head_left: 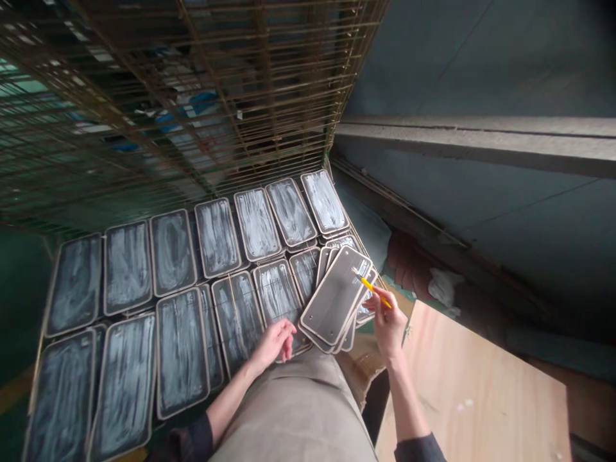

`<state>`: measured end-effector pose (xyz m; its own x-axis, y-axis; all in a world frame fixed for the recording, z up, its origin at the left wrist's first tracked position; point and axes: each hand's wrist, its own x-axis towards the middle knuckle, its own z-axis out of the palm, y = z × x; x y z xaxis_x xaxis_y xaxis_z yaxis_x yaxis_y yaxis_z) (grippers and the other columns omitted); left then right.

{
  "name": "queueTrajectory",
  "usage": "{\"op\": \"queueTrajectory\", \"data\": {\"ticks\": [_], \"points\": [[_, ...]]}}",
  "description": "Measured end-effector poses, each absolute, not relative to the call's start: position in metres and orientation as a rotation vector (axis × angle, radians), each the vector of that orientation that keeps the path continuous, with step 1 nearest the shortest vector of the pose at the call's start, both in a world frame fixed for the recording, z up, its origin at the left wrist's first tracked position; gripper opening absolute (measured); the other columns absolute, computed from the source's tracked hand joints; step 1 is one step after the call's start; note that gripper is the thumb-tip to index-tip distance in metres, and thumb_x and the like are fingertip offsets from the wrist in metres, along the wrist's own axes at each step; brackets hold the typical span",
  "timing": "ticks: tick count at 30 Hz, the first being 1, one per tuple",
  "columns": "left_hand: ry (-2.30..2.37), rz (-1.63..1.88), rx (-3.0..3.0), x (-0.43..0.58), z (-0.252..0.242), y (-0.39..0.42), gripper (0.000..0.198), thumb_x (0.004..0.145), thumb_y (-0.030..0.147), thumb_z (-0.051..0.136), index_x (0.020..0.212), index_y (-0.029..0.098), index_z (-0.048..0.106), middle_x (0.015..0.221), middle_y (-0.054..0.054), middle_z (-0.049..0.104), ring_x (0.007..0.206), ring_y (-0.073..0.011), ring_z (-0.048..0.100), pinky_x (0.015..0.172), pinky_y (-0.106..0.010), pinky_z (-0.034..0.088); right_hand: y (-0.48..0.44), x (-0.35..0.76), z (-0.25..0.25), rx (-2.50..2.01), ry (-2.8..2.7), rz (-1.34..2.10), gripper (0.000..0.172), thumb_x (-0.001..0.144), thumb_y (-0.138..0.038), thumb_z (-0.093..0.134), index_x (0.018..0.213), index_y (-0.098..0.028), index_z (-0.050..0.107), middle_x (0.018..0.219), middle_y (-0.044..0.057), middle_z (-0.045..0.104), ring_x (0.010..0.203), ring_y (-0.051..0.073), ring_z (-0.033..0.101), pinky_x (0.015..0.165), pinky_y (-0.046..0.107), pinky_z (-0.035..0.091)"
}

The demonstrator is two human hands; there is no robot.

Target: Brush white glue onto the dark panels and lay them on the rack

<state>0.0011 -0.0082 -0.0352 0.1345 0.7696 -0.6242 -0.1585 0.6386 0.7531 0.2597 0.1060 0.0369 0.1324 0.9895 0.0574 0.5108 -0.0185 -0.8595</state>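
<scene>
My right hand [389, 321] pinches a yellow brush [369, 285]; its tip rests on the top grey panel [337, 295] of a small fanned stack. My left hand [276, 340] has its fingers curled at the stack's lower left edge, touching it. Several rounded panels [216, 236] smeared with white paste lie in rows on a wire rack in front of me. My knee in beige trousers [298, 404] sits under the stack.
A tall wire shelf rack [192, 83] rises behind the panels. A plywood board [471, 385] lies at the lower right. A grey wall with a concrete ledge [481, 138] runs along the right, with a white rag [443, 285] below it.
</scene>
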Motion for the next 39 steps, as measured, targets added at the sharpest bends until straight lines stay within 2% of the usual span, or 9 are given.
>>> {"op": "queueTrajectory", "data": {"ticks": [7,11,17,24,31,33,35,37,39], "points": [[1.314,0.715,0.581,0.005,-0.042,-0.039,0.045,0.084,0.063,0.033,0.072,0.02,0.039,0.038,0.012,0.029,0.028,-0.0098,0.047,0.029,-0.014,0.024,0.096,0.256,0.045,-1.61,-1.458,0.771,0.031,0.089,-0.044,0.049,0.105,-0.02,0.058,0.072,0.002,0.067,0.062,0.016,0.067,0.061,0.028,0.055],[1.422,0.557,0.713,0.001,-0.051,-0.055,0.05,0.082,0.065,0.035,0.065,0.018,0.045,0.034,0.01,0.034,0.025,-0.0071,0.039,0.03,-0.015,0.021,0.09,0.254,0.047,-1.62,-1.47,0.755,0.03,0.089,-0.043,0.048,0.105,-0.02,0.058,0.071,0.001,0.067,0.061,0.015,0.067,0.061,0.027,0.054],[1.351,0.45,0.846,-0.005,-0.057,-0.071,0.039,0.078,0.053,0.049,0.07,0.015,0.054,0.063,-0.003,0.064,0.048,-0.0129,0.06,0.039,-0.02,0.04,0.085,0.252,0.045,-1.628,-1.49,0.763,0.033,0.089,-0.046,0.047,0.105,-0.019,0.057,0.069,0.001,0.066,0.06,0.016,0.067,0.06,0.027,0.054],[1.263,0.512,0.713,-0.012,-0.063,-0.08,0.039,0.078,0.05,0.051,0.09,0.013,0.057,0.082,-0.008,0.065,0.062,-0.0148,0.065,0.055,-0.026,0.05,0.077,0.247,0.038,-1.631,-1.484,0.747,0.034,0.088,-0.046,0.048,0.106,-0.019,0.057,0.07,0.002,0.066,0.062,0.017,0.068,0.061,0.029,0.055],[1.496,0.188,1.118,-0.017,-0.046,-0.076,0.041,0.084,0.044,0.042,0.059,0.017,0.059,0.047,-0.001,0.055,0.043,-0.0145,0.054,0.051,-0.026,0.041,0.079,0.247,0.035,-1.636,-1.455,0.73,0.034,0.088,-0.047,0.049,0.103,-0.018,0.058,0.068,0.001,0.066,0.058,0.016,0.067,0.058,0.028,0.054],[1.471,0.217,1.31,-0.02,-0.039,-0.074,0.031,0.082,0.034,0.049,0.06,0.019,0.064,0.053,-0.002,0.06,0.055,-0.0166,0.06,0.061,-0.027,0.043,0.079,0.247,0.034,-1.633,-1.458,0.722,0.036,0.088,-0.048,0.048,0.105,-0.018,0.058,0.068,0.002,0.066,0.059,0.016,0.067,0.058,0.028,0.054],[1.389,0.267,1.451,-0.022,-0.033,-0.075,0.015,0.077,0.026,0.056,0.076,0.023,0.071,0.076,-0.004,0.069,0.076,-0.0193,0.064,0.073,-0.027,0.044,0.079,0.248,0.032,-1.629,-1.465,0.713,0.036,0.088,-0.048,0.048,0.106,-0.018,0.057,0.069,0.002,0.067,0.059,0.016,0.067,0.058,0.028,0.054],[1.341,0.229,1.52,-0.022,-0.029,-0.077,0.018,0.074,0.026,0.06,0.088,0.025,0.072,0.093,-0.004,0.07,0.088,-0.0211,0.064,0.077,-0.027,0.043,0.079,0.249,0.031,-1.628,-1.471,0.708,0.036,0.088,-0.048,0.048,0.106,-0.018,0.057,0.07,0.002,0.067,0.06,0.016,0.067,0.058,0.028,0.055],[1.359,0.12,1.529,-0.022,-0.025,-0.078,0.019,0.079,0.032,0.056,0.083,0.023,0.072,0.089,-0.005,0.07,0.085,-0.0214,0.064,0.076,-0.027,0.043,0.079,0.249,0.031,-1.625,-1.477,0.715,0.036,0.088,-0.047,0.048,0.106,-0.018,0.057,0.071,0.002,0.067,0.061,0.016,0.068,0.058,0.028,0.055]]}}
